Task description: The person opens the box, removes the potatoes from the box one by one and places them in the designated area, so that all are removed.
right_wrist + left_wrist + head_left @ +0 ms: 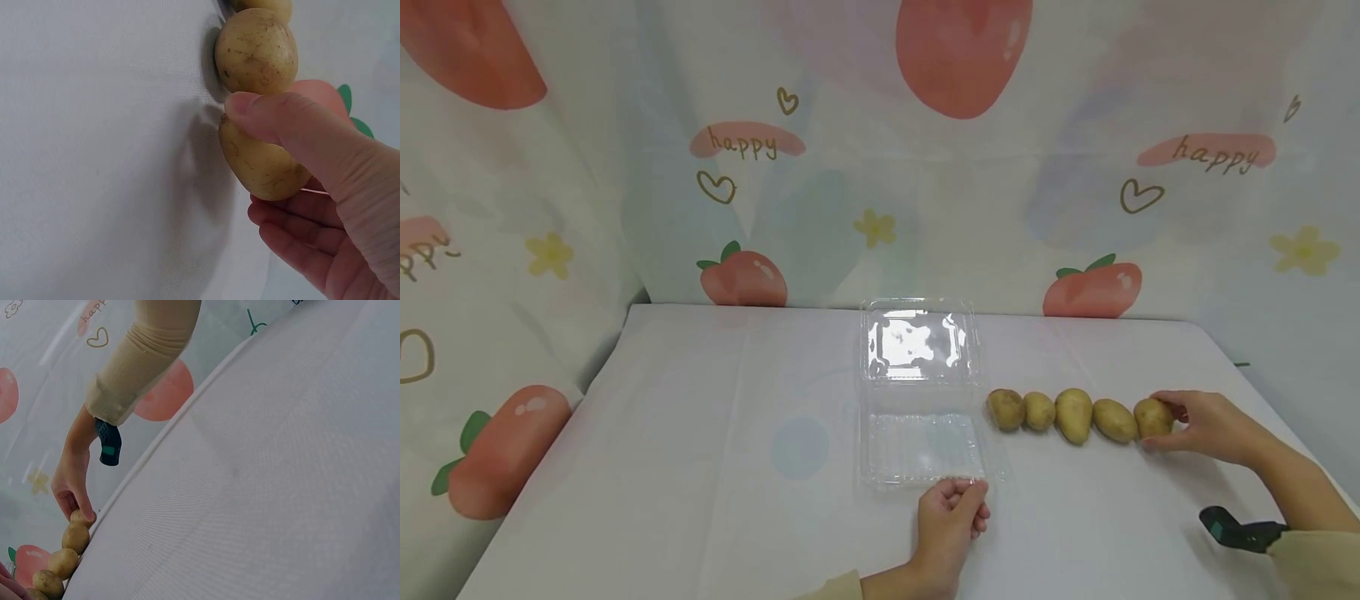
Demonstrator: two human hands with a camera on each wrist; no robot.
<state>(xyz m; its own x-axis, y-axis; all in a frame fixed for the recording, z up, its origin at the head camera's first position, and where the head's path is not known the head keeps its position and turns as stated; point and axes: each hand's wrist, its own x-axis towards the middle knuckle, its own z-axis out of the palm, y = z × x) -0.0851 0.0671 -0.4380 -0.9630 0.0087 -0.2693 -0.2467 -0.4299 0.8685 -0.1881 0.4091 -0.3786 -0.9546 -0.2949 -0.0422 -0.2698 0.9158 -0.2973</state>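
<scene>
Five-in-a-row is not counted here; several potatoes (1074, 416) lie in a line across the white table. My right hand (1213, 427) grips the rightmost potato (1152, 418) between thumb and fingers. The right wrist view shows this potato (265, 164) close to the tabletop, beside a rounder potato (257, 51). A clear plastic clamshell box (867, 450) stands with its lid (917, 342) raised, left of the row. At the box's front rim, my left hand (951, 521) pinches the edge near the right corner, fingers curled.
The white tabletop (662, 467) is bounded by a printed cloth backdrop (955, 225) behind and on both sides. A dark wrist strap (1243, 533) hangs at the right forearm. The box's right edge stands close to the leftmost potato (1006, 409).
</scene>
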